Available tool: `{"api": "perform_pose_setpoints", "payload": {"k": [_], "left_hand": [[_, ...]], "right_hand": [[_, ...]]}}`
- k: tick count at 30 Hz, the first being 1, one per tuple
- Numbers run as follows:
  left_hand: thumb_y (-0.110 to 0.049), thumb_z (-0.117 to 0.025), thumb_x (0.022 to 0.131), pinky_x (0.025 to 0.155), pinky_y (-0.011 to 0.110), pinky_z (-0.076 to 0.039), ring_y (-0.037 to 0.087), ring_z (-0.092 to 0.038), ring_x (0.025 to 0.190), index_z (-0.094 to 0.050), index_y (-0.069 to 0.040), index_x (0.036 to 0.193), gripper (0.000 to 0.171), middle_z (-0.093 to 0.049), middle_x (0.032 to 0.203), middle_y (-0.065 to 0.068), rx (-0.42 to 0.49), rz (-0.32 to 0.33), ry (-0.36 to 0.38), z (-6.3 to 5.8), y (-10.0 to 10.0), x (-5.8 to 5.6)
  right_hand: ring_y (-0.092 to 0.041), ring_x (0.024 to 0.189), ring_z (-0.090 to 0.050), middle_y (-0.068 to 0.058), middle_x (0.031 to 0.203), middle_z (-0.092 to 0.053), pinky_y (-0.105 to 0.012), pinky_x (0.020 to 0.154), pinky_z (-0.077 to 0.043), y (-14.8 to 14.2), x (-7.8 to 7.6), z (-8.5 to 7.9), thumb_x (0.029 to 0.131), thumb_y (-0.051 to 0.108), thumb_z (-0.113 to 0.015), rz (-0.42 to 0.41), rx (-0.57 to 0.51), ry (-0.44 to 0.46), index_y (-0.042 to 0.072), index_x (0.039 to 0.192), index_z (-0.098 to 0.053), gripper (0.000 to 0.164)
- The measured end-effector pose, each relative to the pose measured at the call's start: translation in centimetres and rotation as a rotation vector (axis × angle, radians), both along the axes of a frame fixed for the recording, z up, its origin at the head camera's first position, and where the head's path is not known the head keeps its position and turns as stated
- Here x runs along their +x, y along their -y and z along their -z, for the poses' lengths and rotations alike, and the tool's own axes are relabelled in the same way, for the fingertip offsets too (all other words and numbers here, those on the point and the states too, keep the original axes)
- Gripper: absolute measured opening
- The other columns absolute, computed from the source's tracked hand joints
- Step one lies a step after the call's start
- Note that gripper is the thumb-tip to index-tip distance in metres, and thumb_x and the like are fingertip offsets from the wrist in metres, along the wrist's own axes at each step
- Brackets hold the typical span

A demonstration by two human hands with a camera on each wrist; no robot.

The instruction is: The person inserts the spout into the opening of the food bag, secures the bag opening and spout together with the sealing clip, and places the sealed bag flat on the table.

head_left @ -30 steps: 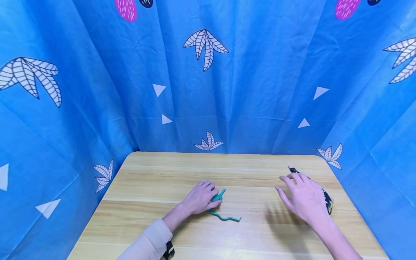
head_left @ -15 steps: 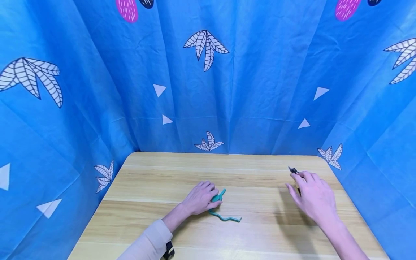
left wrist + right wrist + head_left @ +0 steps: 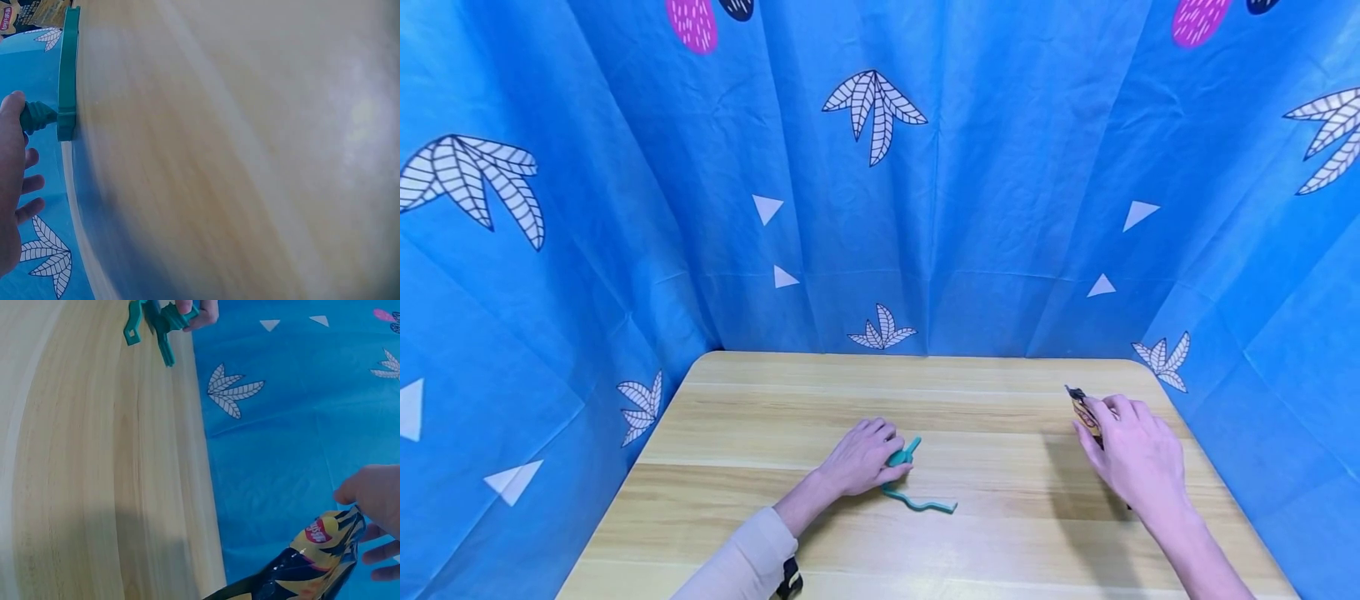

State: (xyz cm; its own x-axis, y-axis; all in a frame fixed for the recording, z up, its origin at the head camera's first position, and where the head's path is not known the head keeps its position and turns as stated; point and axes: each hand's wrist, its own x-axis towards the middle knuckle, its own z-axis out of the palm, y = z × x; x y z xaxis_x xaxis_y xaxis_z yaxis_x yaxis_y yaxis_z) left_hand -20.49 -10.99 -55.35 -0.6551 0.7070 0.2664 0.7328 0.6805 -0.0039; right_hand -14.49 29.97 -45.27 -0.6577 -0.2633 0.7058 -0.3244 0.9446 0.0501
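Observation:
My left hand (image 3: 861,458) rests low over the middle of the table, its thumb and fingers pinching the round, ridged knob of a green plastic bag clip (image 3: 67,75). The clip's two arms are spread apart; its long wavy arm (image 3: 925,505) points right along the tabletop. On the right side, my right hand (image 3: 1138,454) holds a black and gold snack bag (image 3: 312,550) with a red logo, thumb on one side and fingers on the other. The bag's crimped end (image 3: 1075,393) sticks out past the fingertips, while the hand covers much of the rest in the head view.
Both hands work over a pale wooden table (image 3: 850,387) with rounded far corners. A blue patterned curtain (image 3: 985,208) hangs round its back and sides. A small black item with a pale patch (image 3: 790,577) shows beside the left sleeve.
My right hand has moved a little to the right and closed round the snack bag, which now stands more on edge, its gold face showing. The left hand and clip have stayed put.

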Motion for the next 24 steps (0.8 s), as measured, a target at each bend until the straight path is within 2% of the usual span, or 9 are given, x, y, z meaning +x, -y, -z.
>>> {"api": "perform_pose_setpoints", "payload": {"k": [4,9,13,19,24], "left_hand": [[-0.054,-0.059,0.104,0.091,0.035,-0.053,0.016,-0.06,0.102,-0.062,-0.022,0.097,0.033,-0.065,0.101,-0.005,-0.006,-0.001,0.003,0.0,0.07,0.0],[-0.055,-0.057,0.104,0.092,0.036,-0.054,0.017,-0.061,0.104,-0.064,-0.022,0.099,0.034,-0.067,0.103,-0.004,-0.015,-0.005,0.0,-0.01,0.18,-0.11],[-0.055,-0.057,0.104,0.092,0.036,-0.054,0.017,-0.061,0.103,-0.064,-0.022,0.098,0.034,-0.067,0.103,-0.004,-0.008,-0.005,-0.005,-0.04,0.24,-0.08],[-0.055,-0.057,0.104,0.093,0.037,-0.054,0.017,-0.061,0.102,-0.064,-0.022,0.097,0.034,-0.066,0.101,-0.004,-0.002,-0.001,-0.003,-0.01,0.31,0.02],[-0.055,-0.056,0.105,0.092,0.036,-0.054,0.017,-0.061,0.102,-0.064,-0.022,0.097,0.035,-0.066,0.101,-0.004,-0.006,-0.002,0.003,0.06,0.3,-0.02]], "right_hand": [[-0.046,0.084,-0.069,-0.021,0.096,-0.073,-0.055,0.058,-0.056,-0.18,0.04,0.13,0.092,0.037,-0.066,0.025,-0.004,0.02,0.003,0.11,-0.073,0.039],[-0.046,0.082,-0.069,-0.022,0.094,-0.072,-0.055,0.056,-0.055,-0.26,0.1,0.18,0.079,0.026,-0.082,0.057,-0.01,0.042,0.002,0.105,-0.073,0.037],[-0.046,0.082,-0.069,-0.022,0.094,-0.073,-0.055,0.056,-0.055,-0.31,0.05,0.33,0.08,0.026,-0.08,0.06,-0.014,0.041,0.003,0.106,-0.074,0.035],[-0.046,0.079,-0.07,-0.02,0.089,-0.073,-0.053,0.051,-0.053,-0.29,-0.18,0.61,0.085,0.026,-0.071,0.041,-0.019,-0.021,0.003,0.101,-0.075,0.028],[-0.045,0.079,-0.069,-0.02,0.087,-0.074,-0.054,0.053,-0.052,-0.13,-0.22,0.75,0.084,0.024,-0.072,0.06,-0.052,-0.016,0.003,0.095,-0.075,0.023]]}}
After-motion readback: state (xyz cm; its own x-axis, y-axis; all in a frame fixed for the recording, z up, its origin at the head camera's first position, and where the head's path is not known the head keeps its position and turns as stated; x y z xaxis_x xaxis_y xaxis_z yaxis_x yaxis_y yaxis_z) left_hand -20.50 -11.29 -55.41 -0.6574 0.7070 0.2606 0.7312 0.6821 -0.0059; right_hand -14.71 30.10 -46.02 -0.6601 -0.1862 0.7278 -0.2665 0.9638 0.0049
